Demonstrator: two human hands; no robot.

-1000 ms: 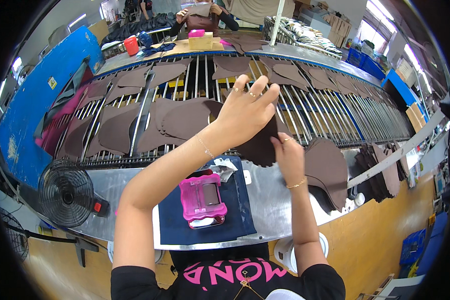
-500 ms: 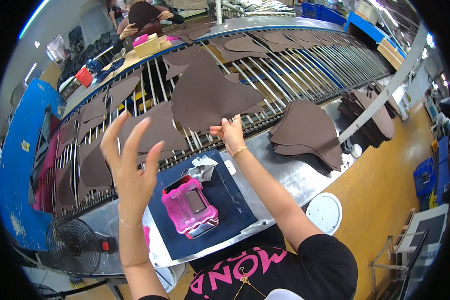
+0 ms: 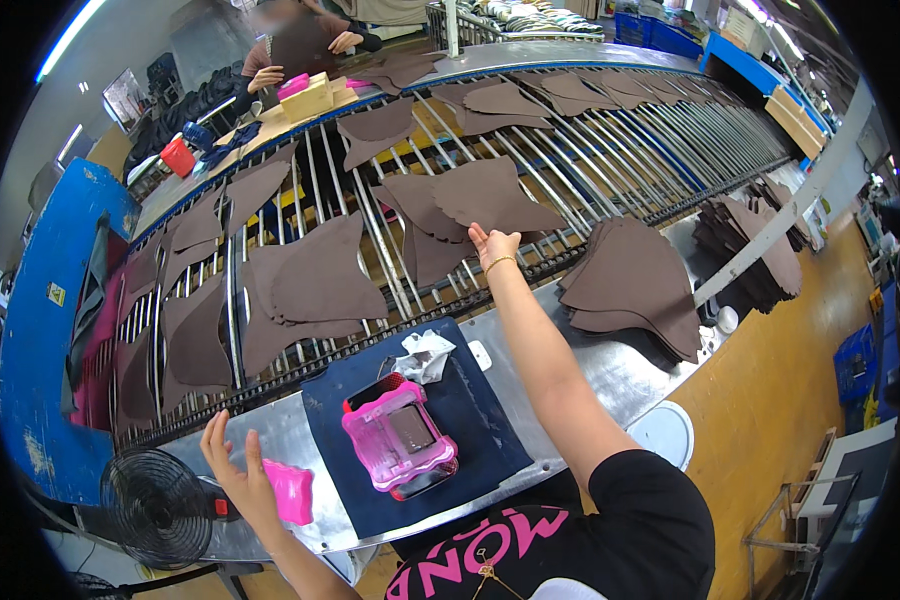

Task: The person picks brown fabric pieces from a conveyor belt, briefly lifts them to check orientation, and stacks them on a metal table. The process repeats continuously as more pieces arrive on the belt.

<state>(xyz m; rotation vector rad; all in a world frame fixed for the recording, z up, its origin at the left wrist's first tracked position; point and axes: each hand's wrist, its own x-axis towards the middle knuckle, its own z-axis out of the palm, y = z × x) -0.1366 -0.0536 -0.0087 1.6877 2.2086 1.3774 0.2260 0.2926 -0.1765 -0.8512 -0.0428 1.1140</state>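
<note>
My right hand [image 3: 495, 246] reaches over the roller conveyor, its fingers at the near edge of a flat brown cut piece [image 3: 500, 196] with a scalloped side. They seem to pinch that edge, and the piece overlaps other brown pieces [image 3: 420, 205] on the metal rods. Low on the left, my left hand [image 3: 238, 468] is open and empty, fingers apart, beside a pink scalloped block [image 3: 290, 492]. Between my arms a pink plastic holder [image 3: 400, 437] with a dark pad in it rests on a dark blue mat [image 3: 480, 420], near a crumpled white wrapper [image 3: 424, 357].
A stack of brown pieces [image 3: 634, 280] lies right of my right forearm, with another stack [image 3: 745, 250] beyond a slanted white post [image 3: 785, 205]. A black fan [image 3: 158, 508] stands at the left. Across the conveyor, a person holds up a brown piece [image 3: 303, 50].
The brown piece at my right hand has gone from raised to lying farther out on the conveyor. My left hand has dropped toward the table's near edge.
</note>
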